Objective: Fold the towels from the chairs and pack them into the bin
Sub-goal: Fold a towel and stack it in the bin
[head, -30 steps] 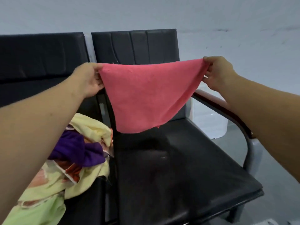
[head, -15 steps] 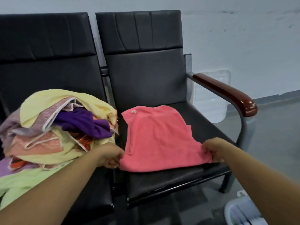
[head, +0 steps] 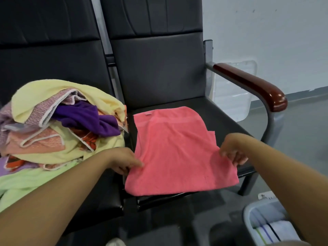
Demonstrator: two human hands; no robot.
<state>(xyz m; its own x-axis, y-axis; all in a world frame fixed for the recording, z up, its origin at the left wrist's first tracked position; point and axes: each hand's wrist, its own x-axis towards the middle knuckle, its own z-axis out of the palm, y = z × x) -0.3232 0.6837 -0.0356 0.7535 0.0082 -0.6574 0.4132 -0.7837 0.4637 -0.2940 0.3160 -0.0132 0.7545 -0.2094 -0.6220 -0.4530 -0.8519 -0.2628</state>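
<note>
A pink towel (head: pixel 175 150) lies spread on the seat of the right black chair (head: pixel 159 71), its near edge hanging slightly over the front. My left hand (head: pixel 124 160) pinches the towel's left edge near the front corner. My right hand (head: pixel 232 150) pinches the right edge, lifting a small fold of it. A heap of unfolded towels (head: pixel 58 132), yellow, purple, orange and light green, sits on the left chair (head: pixel 44 50). The grey bin (head: pixel 264 226) stands on the floor at the lower right, with folded white towels inside, partly hidden by my right forearm.
A brown padded armrest (head: pixel 252 86) runs along the right chair's right side. A clear plastic lid or tray (head: pixel 236 89) leans against the white wall behind it. Grey floor lies to the right of the chairs.
The pink towel went from being held stretched in the air to lying on the seat. Both hands have since slid inward along its side edges, and the view has moved closer.
</note>
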